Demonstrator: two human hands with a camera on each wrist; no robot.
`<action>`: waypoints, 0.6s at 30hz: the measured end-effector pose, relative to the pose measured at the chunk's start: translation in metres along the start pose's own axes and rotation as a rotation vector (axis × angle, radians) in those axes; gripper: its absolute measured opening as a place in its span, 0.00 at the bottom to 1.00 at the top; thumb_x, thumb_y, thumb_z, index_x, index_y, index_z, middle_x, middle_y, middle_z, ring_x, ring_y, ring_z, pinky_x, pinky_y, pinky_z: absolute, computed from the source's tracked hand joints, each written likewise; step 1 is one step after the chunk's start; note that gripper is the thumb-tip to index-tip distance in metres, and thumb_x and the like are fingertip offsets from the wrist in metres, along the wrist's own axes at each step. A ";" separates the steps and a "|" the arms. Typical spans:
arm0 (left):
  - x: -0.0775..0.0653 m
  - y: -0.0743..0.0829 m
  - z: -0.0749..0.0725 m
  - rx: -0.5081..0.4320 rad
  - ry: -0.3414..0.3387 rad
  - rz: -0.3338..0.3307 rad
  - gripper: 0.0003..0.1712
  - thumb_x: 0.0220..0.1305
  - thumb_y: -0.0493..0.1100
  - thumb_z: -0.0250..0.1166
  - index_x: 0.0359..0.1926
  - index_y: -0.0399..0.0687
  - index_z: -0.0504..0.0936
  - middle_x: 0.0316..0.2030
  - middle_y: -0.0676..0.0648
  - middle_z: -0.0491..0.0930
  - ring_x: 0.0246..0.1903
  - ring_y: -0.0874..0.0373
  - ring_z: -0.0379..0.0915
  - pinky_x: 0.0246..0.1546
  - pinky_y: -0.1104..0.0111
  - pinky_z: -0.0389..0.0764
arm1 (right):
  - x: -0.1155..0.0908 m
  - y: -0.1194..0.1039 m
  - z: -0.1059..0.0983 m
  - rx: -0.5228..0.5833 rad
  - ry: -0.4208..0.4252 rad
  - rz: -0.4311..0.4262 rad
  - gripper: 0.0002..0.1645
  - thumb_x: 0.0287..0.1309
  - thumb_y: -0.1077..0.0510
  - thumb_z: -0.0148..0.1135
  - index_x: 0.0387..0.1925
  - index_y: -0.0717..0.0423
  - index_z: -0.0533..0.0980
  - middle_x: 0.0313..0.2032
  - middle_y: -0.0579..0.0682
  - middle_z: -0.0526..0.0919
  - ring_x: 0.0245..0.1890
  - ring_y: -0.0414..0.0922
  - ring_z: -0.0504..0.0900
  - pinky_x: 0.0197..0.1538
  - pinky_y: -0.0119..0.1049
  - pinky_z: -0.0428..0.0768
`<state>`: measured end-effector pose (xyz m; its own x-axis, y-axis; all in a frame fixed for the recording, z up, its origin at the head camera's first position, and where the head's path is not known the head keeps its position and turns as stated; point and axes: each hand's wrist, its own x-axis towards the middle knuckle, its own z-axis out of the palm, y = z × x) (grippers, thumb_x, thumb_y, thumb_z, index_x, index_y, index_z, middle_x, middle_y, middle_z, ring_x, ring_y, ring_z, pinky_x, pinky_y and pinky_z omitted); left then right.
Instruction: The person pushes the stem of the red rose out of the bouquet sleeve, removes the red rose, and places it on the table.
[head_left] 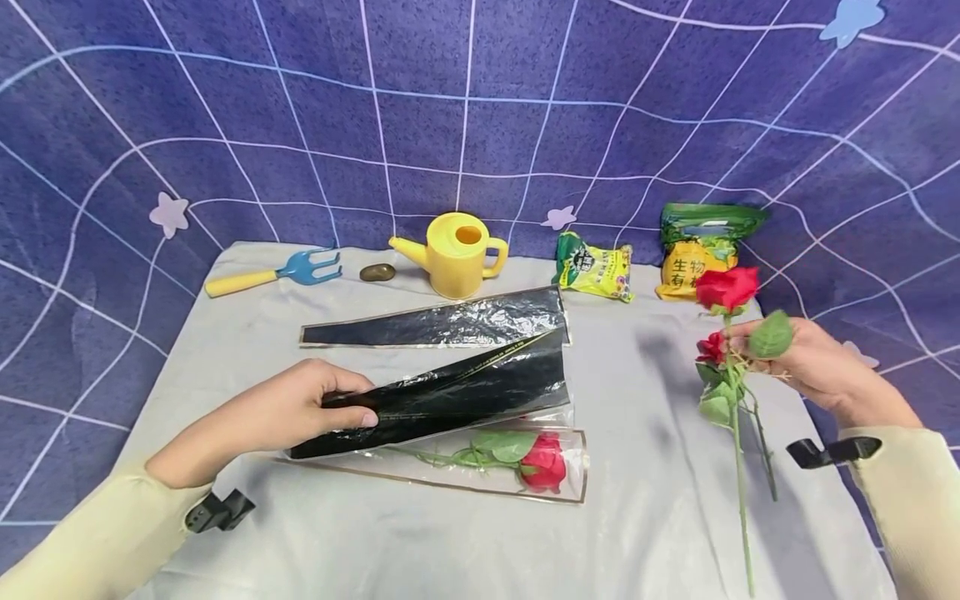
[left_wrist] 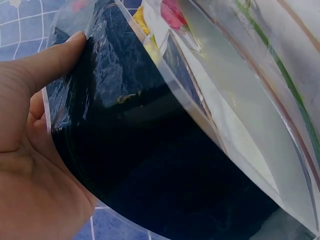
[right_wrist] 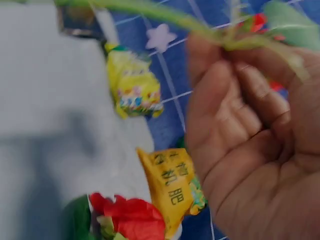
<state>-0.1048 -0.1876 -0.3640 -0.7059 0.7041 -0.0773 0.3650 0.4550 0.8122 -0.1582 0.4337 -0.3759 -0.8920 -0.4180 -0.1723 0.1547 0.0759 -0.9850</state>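
Wht tbl (head_left: 637, 517), ylw can (head_left: 453, 271), fork (head_left: 281, 274); pkgd rose (head_left: 543, 463)

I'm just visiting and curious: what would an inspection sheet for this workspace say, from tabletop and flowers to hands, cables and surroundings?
Surface: table draped in wrinkled, pale cloth.
Job's things: long-stemmed red rose held up at the right, a smaller red bloom just below its head; lifted black sleeve; clear sleeve with another red rose inside, partly covered; flat black sleeve behind.
Clutter: hand fork, brown stone, yellow watering can, yellow-green packet, orange-and-green bag, along the back.
Left hand: grips the lifted black sleeve.
Right hand: pinches the rose stem.
Cables: nothing seen.
Surroundings: blue backdrop with pale lines and stars.
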 end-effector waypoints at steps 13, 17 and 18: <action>0.001 0.001 0.002 0.016 -0.012 -0.030 0.02 0.62 0.48 0.64 0.35 0.60 0.82 0.31 0.59 0.80 0.30 0.65 0.72 0.35 0.70 0.74 | 0.047 0.023 -0.006 -0.541 0.138 0.332 0.18 0.61 0.69 0.54 0.50 0.79 0.71 0.34 0.59 0.83 0.32 0.44 0.83 0.37 0.40 0.80; 0.001 0.001 0.002 0.015 -0.016 -0.019 0.01 0.62 0.48 0.63 0.34 0.60 0.82 0.30 0.59 0.80 0.28 0.66 0.71 0.34 0.70 0.74 | 0.059 0.034 -0.005 -0.681 0.154 0.371 0.14 0.55 0.71 0.53 0.43 0.76 0.75 0.28 0.55 0.83 0.26 0.43 0.81 0.32 0.40 0.80; 0.002 0.000 0.003 0.016 -0.016 -0.016 0.01 0.62 0.48 0.63 0.34 0.60 0.81 0.30 0.59 0.80 0.28 0.66 0.71 0.33 0.70 0.74 | 0.061 0.037 -0.004 -0.714 0.153 0.376 0.13 0.53 0.71 0.54 0.41 0.75 0.76 0.27 0.55 0.83 0.25 0.42 0.80 0.31 0.40 0.80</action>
<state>-0.1043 -0.1849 -0.3653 -0.7017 0.7055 -0.0994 0.3640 0.4749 0.8012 -0.2092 0.4148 -0.4226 -0.8904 -0.1254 -0.4376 0.1935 0.7658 -0.6132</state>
